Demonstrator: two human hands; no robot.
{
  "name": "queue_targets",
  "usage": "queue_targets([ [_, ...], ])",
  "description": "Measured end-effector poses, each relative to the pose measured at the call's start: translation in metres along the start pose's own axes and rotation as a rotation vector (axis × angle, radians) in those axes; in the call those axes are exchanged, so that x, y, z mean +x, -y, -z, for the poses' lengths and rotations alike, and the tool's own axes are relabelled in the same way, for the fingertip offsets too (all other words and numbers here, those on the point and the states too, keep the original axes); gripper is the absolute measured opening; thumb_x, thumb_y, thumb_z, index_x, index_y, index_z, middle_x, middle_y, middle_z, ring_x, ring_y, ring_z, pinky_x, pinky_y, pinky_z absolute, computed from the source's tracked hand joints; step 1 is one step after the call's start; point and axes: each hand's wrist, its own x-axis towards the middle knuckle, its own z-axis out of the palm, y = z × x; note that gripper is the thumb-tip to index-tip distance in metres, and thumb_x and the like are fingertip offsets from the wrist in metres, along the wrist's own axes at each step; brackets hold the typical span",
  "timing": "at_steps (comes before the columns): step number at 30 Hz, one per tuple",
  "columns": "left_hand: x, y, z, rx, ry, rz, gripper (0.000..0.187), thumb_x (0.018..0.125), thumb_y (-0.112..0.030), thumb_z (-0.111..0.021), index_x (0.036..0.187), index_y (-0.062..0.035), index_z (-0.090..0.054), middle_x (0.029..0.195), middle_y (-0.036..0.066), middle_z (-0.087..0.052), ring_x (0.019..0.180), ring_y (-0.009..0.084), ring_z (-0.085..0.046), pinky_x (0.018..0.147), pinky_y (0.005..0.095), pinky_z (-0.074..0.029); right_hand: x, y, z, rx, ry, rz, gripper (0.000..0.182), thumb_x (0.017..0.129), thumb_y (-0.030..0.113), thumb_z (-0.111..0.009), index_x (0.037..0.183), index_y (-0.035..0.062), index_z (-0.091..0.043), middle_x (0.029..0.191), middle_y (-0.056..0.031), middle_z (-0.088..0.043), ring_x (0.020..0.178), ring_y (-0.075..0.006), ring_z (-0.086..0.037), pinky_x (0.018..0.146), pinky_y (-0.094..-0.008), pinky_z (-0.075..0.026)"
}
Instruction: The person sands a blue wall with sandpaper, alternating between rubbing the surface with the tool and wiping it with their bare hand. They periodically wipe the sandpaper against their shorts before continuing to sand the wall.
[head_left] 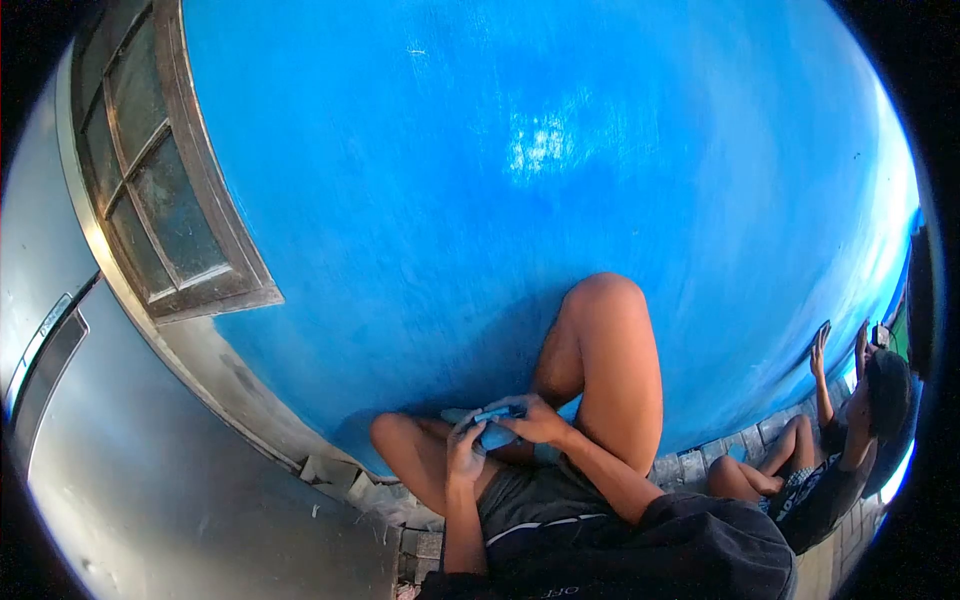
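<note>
My left hand [466,452] and my right hand [538,420] meet in front of my lap, fingers closed around a small flat blue piece [492,414]. Whether it is folded sandpaper or a pad, I cannot make out. Blue dust coats the fingers of both hands. My bent legs, one knee [607,300] raised and the other lowered to the left, frame the hands. Just beyond them rises a blue painted wall [450,250], scuffed in places.
A wooden-framed window [165,190] is set in the wall at upper left. A large grey metal surface [170,470] stands close on my left. To the right, a co-worker [830,480] in a dark cap sits on paving with raised hands, one at the wall. Rubble [350,485] lies along the wall's foot.
</note>
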Motion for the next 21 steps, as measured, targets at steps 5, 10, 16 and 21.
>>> queue_targets([
  [5, 0.0, 0.005, 0.003, 0.032, -0.057, -0.012, 0.021, 0.09, 0.004, -0.065, 0.111, 0.0053, -0.067, 0.111, 0.015, -0.068, 0.103, 0.0269, -0.067, 0.092, 0.0359, -0.055, -0.003, 0.004, 0.001, 0.108, 0.034, -0.031, 0.026, 0.093, 0.01, -0.068, 0.118, 0.0051, -0.072, 0.093, -0.0076, -0.072, 0.075, -0.0141, -0.065, 0.066, -0.0299, -0.055],
  [10, 0.004, 0.016, 0.009, 0.114, -0.091, -0.095, 0.016, 0.087, 0.006, -0.067, 0.103, 0.0037, -0.07, 0.107, 0.013, -0.069, 0.098, 0.0224, -0.067, 0.086, 0.0319, -0.055, -0.001, -0.008, -0.006, 0.068, -0.023, 0.081, 0.024, 0.089, 0.006, -0.069, 0.112, 0.0036, -0.074, 0.095, -0.0084, -0.074, 0.079, -0.0139, -0.066, 0.074, -0.0301, -0.054],
  [16, 0.006, 0.012, 0.003, 0.159, -0.147, -0.029, 0.021, 0.09, 0.004, -0.068, 0.111, 0.0046, -0.068, 0.108, 0.011, -0.068, 0.098, 0.0201, -0.066, 0.084, 0.0301, -0.053, -0.005, 0.005, -0.004, -0.031, -0.046, 0.011, 0.024, 0.087, 0.011, -0.073, 0.109, 0.0021, -0.075, 0.094, -0.0106, -0.077, 0.083, -0.0152, -0.068, 0.079, -0.0316, -0.055],
  [21, -0.003, 0.007, -0.003, 0.135, -0.057, -0.071, 0.034, 0.09, 0.004, -0.069, 0.123, 0.0058, -0.062, 0.112, 0.011, -0.067, 0.103, 0.0201, -0.064, 0.087, 0.0307, -0.052, -0.004, 0.019, 0.0, -0.068, 0.014, -0.136, 0.025, 0.09, 0.016, -0.073, 0.11, 0.0023, -0.075, 0.095, -0.0108, -0.077, 0.085, -0.0152, -0.069, 0.082, -0.0319, -0.055],
])
